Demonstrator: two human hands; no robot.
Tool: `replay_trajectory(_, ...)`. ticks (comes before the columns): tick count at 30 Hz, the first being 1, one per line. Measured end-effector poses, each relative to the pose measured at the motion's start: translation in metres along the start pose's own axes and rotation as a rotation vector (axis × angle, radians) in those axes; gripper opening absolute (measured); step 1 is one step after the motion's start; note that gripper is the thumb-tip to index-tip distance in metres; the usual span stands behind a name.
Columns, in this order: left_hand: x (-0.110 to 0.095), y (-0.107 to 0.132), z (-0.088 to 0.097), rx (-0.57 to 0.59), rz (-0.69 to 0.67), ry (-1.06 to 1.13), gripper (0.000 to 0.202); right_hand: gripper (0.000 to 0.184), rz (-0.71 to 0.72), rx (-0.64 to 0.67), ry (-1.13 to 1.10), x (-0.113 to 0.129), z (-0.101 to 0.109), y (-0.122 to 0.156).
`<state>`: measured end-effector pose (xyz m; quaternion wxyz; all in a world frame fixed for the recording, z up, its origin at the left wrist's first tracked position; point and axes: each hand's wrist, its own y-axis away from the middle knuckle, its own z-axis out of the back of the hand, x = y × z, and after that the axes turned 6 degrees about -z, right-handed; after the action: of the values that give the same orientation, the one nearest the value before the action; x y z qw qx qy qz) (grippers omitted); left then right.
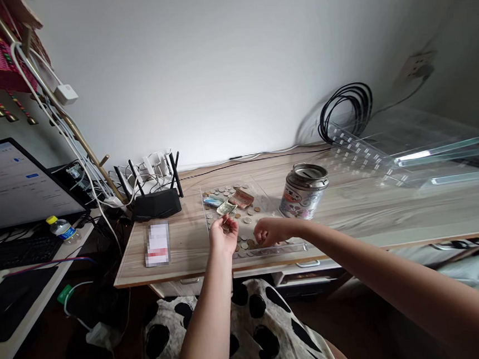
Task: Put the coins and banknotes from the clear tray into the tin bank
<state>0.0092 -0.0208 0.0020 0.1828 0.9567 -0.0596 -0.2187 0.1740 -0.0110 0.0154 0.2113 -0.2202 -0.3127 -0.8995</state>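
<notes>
Palm up and cupped, my left hand [225,235] is over the left part of a clear plastic tray [299,247], with its fingers curled around a few coins [225,225]. My right hand [269,231] reaches down to the tray's near right side, its fingers bent and pressed together by the loose coins; what they pinch is hidden. Several coins [247,220] lie spread across the tray. Crumpled banknotes lie at its far side: a reddish-brown note [243,197], a greenish note [226,207] and a blue one [212,202].
Right of the tray stands a round metal money tin [303,193] with a slotted lid. A black router [156,203] and a pixelated paper packet [157,243] are on the left. Coiled black cable [345,111] and clear plastic panels [408,148] occupy the right back.
</notes>
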Motion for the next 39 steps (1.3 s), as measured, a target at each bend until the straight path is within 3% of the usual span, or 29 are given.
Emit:
replay_trajectory(3,0.000,0.001,-0.001,-0.007,-0.002,-0.009,0.013,0.020,0.019,-0.035,-0.082,0.012,0.013,-0.001)
replay_trajectory(9,0.001,0.004,-0.004,0.024,0.084,-0.057,0.018,0.026,0.185,-0.398,-0.198,0.051,0.040,0.002)
replay_trajectory(12,-0.001,0.004,-0.003,0.038,0.094,-0.021,0.018,0.024,0.123,-0.626,-0.102,0.047,0.041,0.002)
replay_trajectory(13,-0.002,0.004,-0.003,0.028,0.087,-0.011,0.018,0.022,0.085,-0.645,-0.055,0.042,0.037,0.002)
replay_trajectory(16,-0.003,0.002,0.000,0.016,0.077,0.008,0.023,0.014,0.023,-0.416,0.058,0.025,0.019,0.001)
replay_trajectory(19,-0.004,0.001,0.003,0.073,0.109,0.030,0.027,0.022,0.045,-0.224,0.092,0.017,-0.001,0.000)
replay_trajectory(25,-0.004,0.001,0.007,0.085,0.001,0.071,0.025,0.013,0.079,-0.182,0.184,0.018,-0.012,-0.006)
replay_trajectory(29,-0.007,0.003,0.002,0.017,0.029,0.071,0.024,0.012,0.101,-0.164,0.076,0.016,-0.011,-0.010)
replay_trajectory(32,-0.018,0.007,-0.008,-0.046,0.059,0.093,0.024,0.020,0.108,-0.222,-0.092,0.023,-0.013,-0.013)
replay_trajectory(34,-0.030,0.013,-0.016,0.001,0.009,0.097,0.024,0.027,0.129,-0.231,-0.139,0.033,-0.015,-0.016)
replay_trajectory(39,-0.057,0.027,-0.025,0.067,-0.036,0.085,0.026,0.033,0.221,-0.140,0.055,0.063,-0.018,-0.024)
